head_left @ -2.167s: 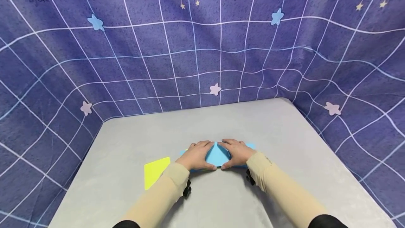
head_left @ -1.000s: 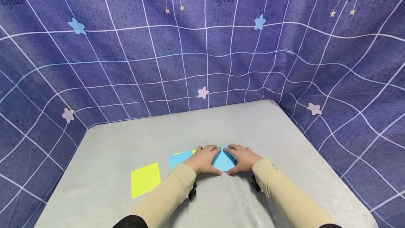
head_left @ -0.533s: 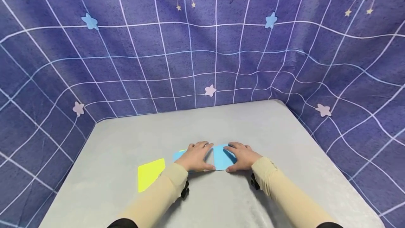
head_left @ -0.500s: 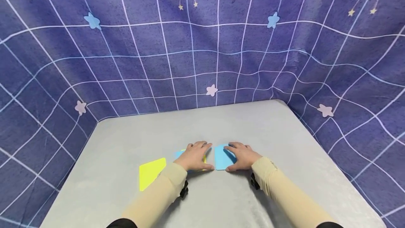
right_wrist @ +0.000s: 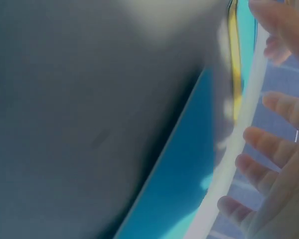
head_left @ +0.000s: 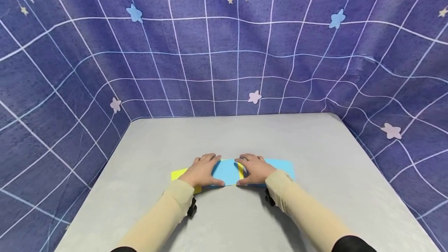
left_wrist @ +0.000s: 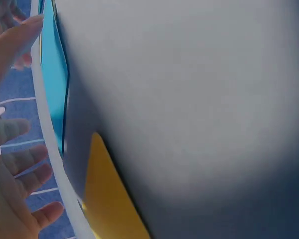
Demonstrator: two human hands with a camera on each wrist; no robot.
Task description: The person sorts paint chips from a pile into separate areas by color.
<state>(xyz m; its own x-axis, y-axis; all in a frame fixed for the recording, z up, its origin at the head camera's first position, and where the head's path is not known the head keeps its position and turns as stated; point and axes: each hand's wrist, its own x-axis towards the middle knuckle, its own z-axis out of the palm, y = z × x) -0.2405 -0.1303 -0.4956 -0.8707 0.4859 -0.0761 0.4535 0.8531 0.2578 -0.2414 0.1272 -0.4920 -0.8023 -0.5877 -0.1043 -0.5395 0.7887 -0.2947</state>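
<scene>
In the head view my left hand [head_left: 203,169] and right hand [head_left: 257,169] face each other over a light-blue card [head_left: 225,172] with rounded corners. It lies over a yellow card [head_left: 240,169], whose strip shows along the right side. My left thumb is at the blue card's near edge, with the index fingertip near its far edge; the right thumb and index finger sit at its right end. In both wrist views the fingers spread loosely apart. Another blue card [head_left: 285,166] lies partly under my right hand and wrist. My left hand partly covers a second yellow card [head_left: 178,173].
The cards lie on a grey-covered table [head_left: 231,135]. Behind and along both sides hangs a purple curtain [head_left: 224,65] with a grid and stars. A black wrist camera mount [head_left: 191,207] sits under the left cuff.
My right hand has left the right-hand blue card and come over to the blue-and-yellow pair beside my left hand. That pair now lies straighter. The head view has turned left.
</scene>
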